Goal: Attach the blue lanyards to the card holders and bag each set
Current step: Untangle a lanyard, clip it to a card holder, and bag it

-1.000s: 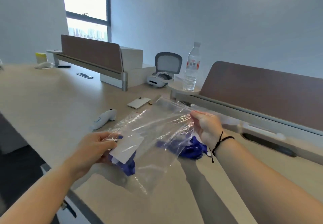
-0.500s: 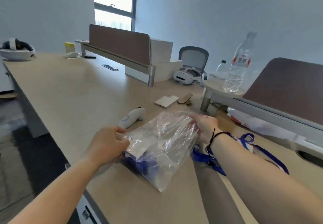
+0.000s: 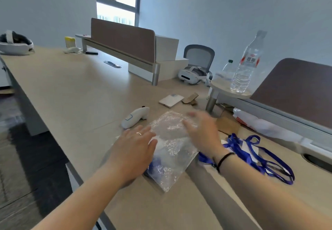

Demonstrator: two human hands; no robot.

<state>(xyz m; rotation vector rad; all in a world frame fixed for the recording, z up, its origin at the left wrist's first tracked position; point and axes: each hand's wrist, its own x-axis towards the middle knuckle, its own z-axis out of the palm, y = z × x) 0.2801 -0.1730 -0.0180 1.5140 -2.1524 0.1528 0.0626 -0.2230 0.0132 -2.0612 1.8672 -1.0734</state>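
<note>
Two bare hands rest on a clear plastic bag (image 3: 172,150) lying flat on a light wooden desk (image 3: 71,93), seen from a head-worn camera looking forward and down. The left hand (image 3: 133,147), wearing a ring, lies palm down with straight fingers on the bag's 9 o'clock edge, pinching nothing. The right hand (image 3: 203,131), blurred with motion, lies over the bag's 2 o'clock corner with fingers spread and relaxed; it grips nothing that can be made out. A black band circles that wrist. Inside the bag, blue lanyard material (image 3: 154,167) and something white show faintly through the crinkled plastic near the left palm.

At 3 o'clock from the bag, just beside the right wrist, a loose tangle of blue lanyards (image 3: 260,156) lies on the desk with white card holders (image 3: 248,148) among them. At 11 o'clock from the bag sits a white handheld controller (image 3: 135,119), and beyond it at 12 o'clock a small white box (image 3: 171,100). Farther off at 1 o'clock, a white headset (image 3: 192,74) rests on the desk, and at 2 o'clock a clear water bottle (image 3: 247,64) stands upright on a small round shelf (image 3: 230,90). Another headset (image 3: 15,43) lies at the far 10 o'clock corner.
</note>
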